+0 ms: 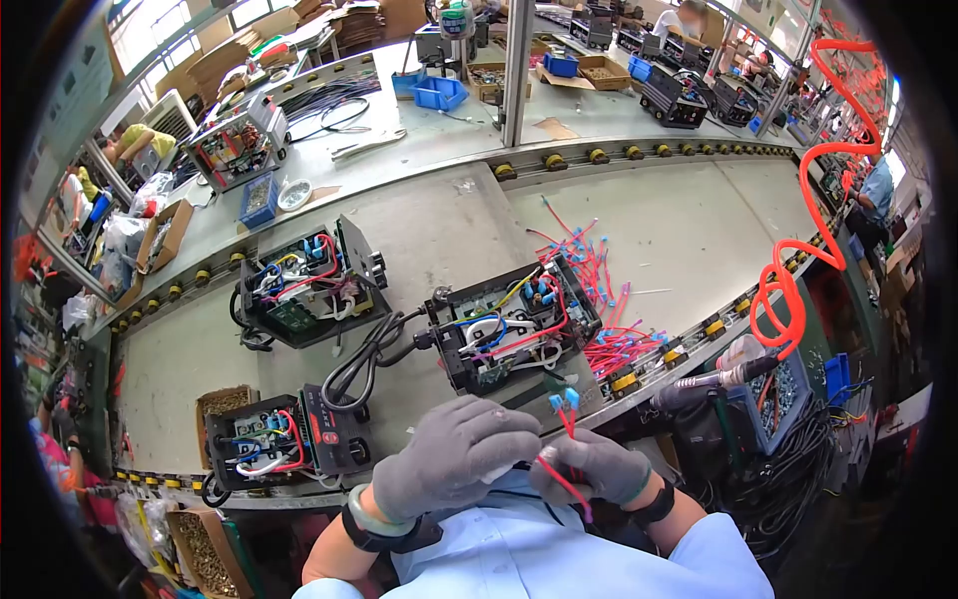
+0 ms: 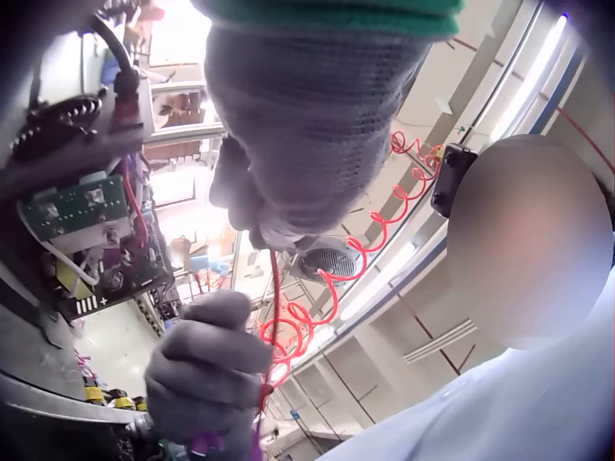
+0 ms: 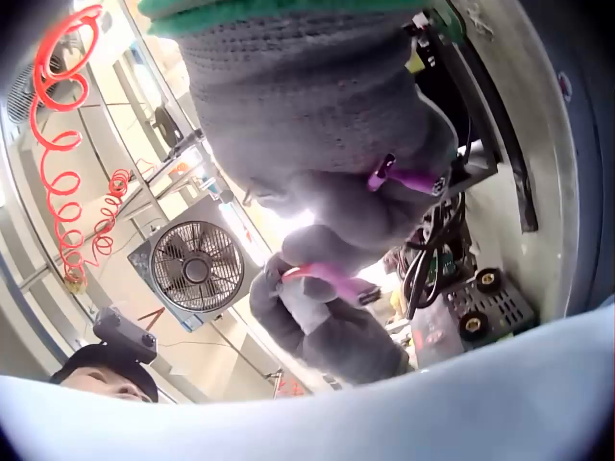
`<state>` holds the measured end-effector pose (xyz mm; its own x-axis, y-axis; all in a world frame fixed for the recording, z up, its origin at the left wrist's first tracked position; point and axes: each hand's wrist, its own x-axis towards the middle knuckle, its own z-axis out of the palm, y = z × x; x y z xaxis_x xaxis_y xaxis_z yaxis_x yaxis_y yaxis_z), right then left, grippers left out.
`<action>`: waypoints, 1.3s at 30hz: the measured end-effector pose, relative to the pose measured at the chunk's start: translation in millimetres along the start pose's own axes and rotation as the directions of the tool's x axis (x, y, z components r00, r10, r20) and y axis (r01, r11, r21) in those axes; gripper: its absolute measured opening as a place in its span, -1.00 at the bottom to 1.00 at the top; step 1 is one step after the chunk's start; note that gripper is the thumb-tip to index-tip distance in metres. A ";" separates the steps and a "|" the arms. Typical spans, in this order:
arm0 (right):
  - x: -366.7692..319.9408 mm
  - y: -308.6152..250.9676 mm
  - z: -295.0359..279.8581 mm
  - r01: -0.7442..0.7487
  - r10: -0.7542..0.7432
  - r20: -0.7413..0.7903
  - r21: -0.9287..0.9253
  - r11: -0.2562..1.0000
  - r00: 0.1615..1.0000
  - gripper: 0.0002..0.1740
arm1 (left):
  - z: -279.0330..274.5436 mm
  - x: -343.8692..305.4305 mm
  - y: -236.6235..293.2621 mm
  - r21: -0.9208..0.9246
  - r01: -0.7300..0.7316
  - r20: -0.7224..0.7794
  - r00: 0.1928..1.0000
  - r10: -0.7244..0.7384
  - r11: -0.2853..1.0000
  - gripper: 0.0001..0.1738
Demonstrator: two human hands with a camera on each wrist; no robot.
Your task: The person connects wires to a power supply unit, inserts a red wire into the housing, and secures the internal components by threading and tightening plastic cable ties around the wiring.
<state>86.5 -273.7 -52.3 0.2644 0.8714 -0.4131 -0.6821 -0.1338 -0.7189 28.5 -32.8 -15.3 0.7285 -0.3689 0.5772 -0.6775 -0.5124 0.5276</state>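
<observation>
At the far left of the bench (image 1: 439,235), near its front edge, a black unit (image 1: 284,434) with its lid off, a cardboard box (image 1: 222,401) of small parts just beside it. Further back, a second open unit (image 1: 309,280); right of that, a third open unit (image 1: 514,324), with black cables (image 1: 359,364) looping between them. In front of the third unit, close to the chest, a grey-gloved left hand (image 1: 454,454), fingers curled, pinching the red wires (image 1: 569,423). Just right of it and touching it, a gloved right hand (image 1: 591,467), fingers likewise curled, gripping the same red wires. Between and above both hands, the blue connectors (image 1: 564,399) at the wires' upper ends; under the right hand, a red loop hanging down. Behind, right of the third unit, a loose heap of red leads (image 1: 614,329) on the bench. At far right, a coiled red air hose (image 1: 798,270) above a pneumatic driver (image 1: 714,379).
</observation>
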 end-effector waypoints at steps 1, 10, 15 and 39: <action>-3.2 0.3 -0.4 -0.010 0.009 0.060 0.024 1.000 0.998 -0.44 | 2.5 1.6 -2.5 0.001 0.001 0.001 1.000 -0.001 1.000 -0.73; -25.1 -6.6 8.0 0.216 -0.209 -0.053 0.210 0.953 0.976 -0.67 | 17.7 34.6 -11.4 -0.080 -0.069 -0.157 0.986 0.056 0.994 -0.72; -16.1 -41.1 20.9 0.301 -0.347 -0.329 -0.184 0.936 0.878 -0.79 | 17.1 54.8 -16.6 0.097 0.063 -0.301 0.953 -0.031 0.993 -0.60; 59.8 -69.2 -31.1 0.188 -0.309 -0.542 -0.268 0.945 0.781 -0.80 | 9.0 106.6 -122.6 0.084 0.857 0.394 0.441 -0.807 0.509 -0.27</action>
<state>170.7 -227.0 -44.7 0.7872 0.4662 -0.4037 -0.4124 -0.0887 -0.9067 190.1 -16.3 -24.0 0.9074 -0.0546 -0.4167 0.2878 -0.6418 0.7108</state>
